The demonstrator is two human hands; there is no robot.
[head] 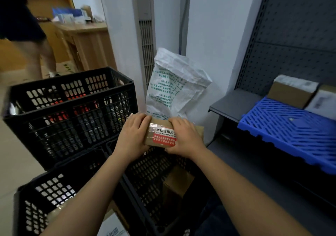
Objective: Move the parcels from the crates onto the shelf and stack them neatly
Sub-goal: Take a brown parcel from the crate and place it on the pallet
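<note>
A small brown cardboard parcel (161, 135) with clear tape and a red-and-white label is held between both hands, above a black crate (145, 177). My left hand (132, 135) grips its left end and my right hand (183, 137) grips its right end. Deeper in that crate lies another brown box (177, 181). To the right, the grey shelf (234, 99) carries a blue slatted mat (283, 132), and two parcels stand at its back: a brown one (291, 91) and a white-labelled one (322, 99).
A taller black crate (69, 112) holding dark and red items stands at the left. A third black crate (45, 199) sits at the lower left with a labelled box. A white woven sack (172, 85) leans on the wall. Another person's leg (36, 54) is at the far left.
</note>
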